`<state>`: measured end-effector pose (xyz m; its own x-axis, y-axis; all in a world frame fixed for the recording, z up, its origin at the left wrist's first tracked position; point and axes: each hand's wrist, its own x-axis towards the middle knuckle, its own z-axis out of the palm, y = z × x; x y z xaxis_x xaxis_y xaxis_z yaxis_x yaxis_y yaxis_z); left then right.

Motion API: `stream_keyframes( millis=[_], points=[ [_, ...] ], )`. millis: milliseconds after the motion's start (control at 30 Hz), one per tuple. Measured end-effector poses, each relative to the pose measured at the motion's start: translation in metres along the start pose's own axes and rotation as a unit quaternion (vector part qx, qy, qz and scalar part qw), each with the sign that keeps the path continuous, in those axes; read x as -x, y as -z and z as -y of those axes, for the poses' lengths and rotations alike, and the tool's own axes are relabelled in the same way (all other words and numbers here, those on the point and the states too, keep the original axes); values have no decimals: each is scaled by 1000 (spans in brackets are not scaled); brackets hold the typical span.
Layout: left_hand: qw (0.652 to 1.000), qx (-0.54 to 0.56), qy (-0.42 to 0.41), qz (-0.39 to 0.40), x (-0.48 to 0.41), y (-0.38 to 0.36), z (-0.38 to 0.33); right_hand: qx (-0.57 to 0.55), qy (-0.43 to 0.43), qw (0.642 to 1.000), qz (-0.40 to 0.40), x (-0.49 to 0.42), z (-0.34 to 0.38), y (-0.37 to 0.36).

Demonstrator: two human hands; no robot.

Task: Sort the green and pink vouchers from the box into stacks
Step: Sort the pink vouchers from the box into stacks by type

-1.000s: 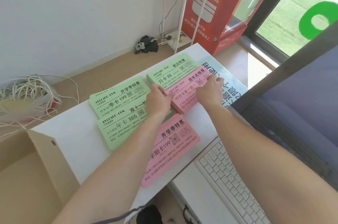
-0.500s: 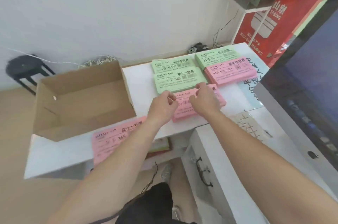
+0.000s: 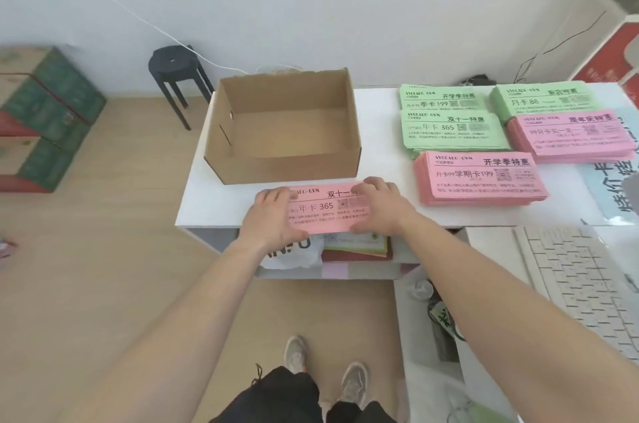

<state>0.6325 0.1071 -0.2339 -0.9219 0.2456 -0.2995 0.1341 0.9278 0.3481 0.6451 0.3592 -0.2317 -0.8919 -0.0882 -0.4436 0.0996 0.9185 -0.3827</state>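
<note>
A pink voucher stack (image 3: 325, 210) marked 365 lies at the white table's near edge, in front of the cardboard box (image 3: 287, 159), which looks empty. My left hand (image 3: 268, 215) grips its left end and my right hand (image 3: 378, 206) grips its right end. To the right lie sorted stacks: three green stacks (image 3: 446, 130) at the back, a pink stack (image 3: 480, 178) nearer me and another pink stack (image 3: 570, 135) at the far right.
The white table (image 3: 207, 211) ends just under my hands. A white keyboard (image 3: 570, 281) sits on a lower desk at the right. A black stool (image 3: 174, 71) and green crates (image 3: 38, 118) stand on the floor at the left. My feet show below.
My head has turned left, bringing the box into the centre. Both hands left the pink stack on the right and now hold the pink 365 stack at the table's near edge.
</note>
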Motion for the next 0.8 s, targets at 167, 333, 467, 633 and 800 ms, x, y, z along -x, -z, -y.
stream_keyframes(
  millis=[167,333,467,633,800],
  points=[
    [996,-49,-44,64,-21,-17,12,56,1,998,-12,-21,-3,-8],
    [991,-101,-57,59,-29,-30,16,65,6,997,-34,-28,-2,-11],
    [992,-103,-76,18,-34,-31,18,113,4,993,-19,-30,5,-12],
    [988,-125,-90,11,-36,-33,18,147,-2,989,3,-35,11,-4],
    [984,-148,-104,6,-38,-35,21,162,-5,987,2,-35,14,-5]
  ],
)
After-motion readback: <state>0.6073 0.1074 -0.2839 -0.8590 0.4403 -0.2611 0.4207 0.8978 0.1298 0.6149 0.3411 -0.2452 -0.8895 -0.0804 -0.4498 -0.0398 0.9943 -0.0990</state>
